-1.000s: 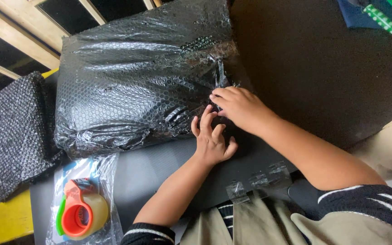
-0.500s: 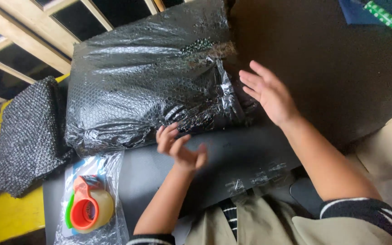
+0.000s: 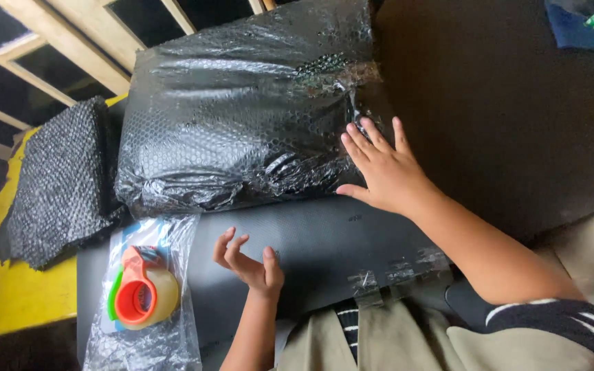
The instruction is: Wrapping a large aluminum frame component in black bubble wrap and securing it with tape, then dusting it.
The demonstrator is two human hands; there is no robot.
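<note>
Bubble-wrapped black parcel [image 3: 242, 117] is lying flat on the dark grey board [image 3: 324, 240], filling its far half. Right hand [image 3: 383, 168] is pressing palm-down at the parcel's right end, fingers spread and flat, clamped on nothing; likely pinning the folded wrap there so it is not springing loose. Left hand [image 3: 249, 264] is hovering just near of the parcel over bare board, palm up, fingers loosely curled and apart, holding nothing. Tape dispenser [image 3: 139, 295], orange and green with a clear roll, is sitting in a clear plastic bag [image 3: 142, 343] near-left of the parcel, within the left hand's reach. A folded piece of dark bubble wrap [image 3: 56, 182] is lying left of the parcel on a yellow surface [image 3: 15, 302].
</note>
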